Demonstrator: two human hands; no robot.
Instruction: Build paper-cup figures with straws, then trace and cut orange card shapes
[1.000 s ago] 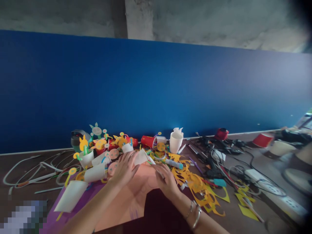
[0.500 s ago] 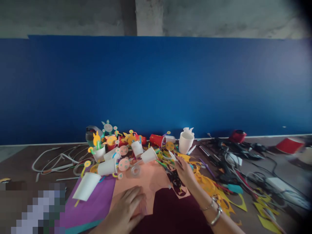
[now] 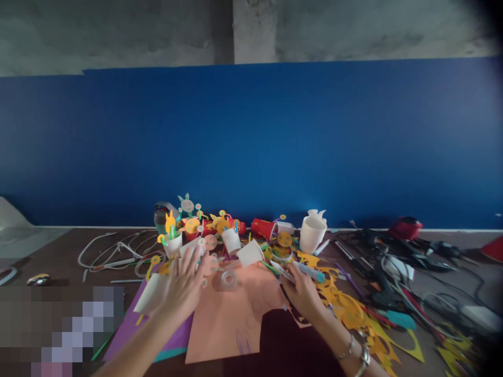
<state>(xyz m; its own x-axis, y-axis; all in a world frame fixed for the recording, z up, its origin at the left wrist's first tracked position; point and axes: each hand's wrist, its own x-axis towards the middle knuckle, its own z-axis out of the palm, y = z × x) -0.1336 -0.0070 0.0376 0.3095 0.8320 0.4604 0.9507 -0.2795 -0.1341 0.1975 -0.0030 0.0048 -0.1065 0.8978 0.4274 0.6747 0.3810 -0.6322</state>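
Observation:
My left hand point(image 3: 185, 277) is spread over the white paper cups at the left, its fingers apart and nothing gripped in them. Under and beside it lie a tipped white cup point(image 3: 151, 297) and round pink paper faces point(image 3: 210, 242). My right hand point(image 3: 302, 288) is closed around a white marker point(image 3: 281, 269), and a marker with a teal end point(image 3: 311, 272) also lies at its fingers. Between the hands, an orange paper sheet point(image 3: 223, 324) with drawn circles rests on purple paper point(image 3: 137, 335). A clear tape roll point(image 3: 228, 279) lies on the sheet's upper part.
Along the back stand a white cup point(image 3: 313, 234), a tipped red cup point(image 3: 263, 229) and paper-flower cups. Yellow paper scraps point(image 3: 349, 309) spread to the right, beside black cables and a glue gun point(image 3: 387, 293). White cables point(image 3: 94, 256) lie at the left.
My left hand has lifted off the orange sheet and moved forward to the cups. My right hand stays near the scraps, where the teal-ended marker now shows. The view has turned slightly left.

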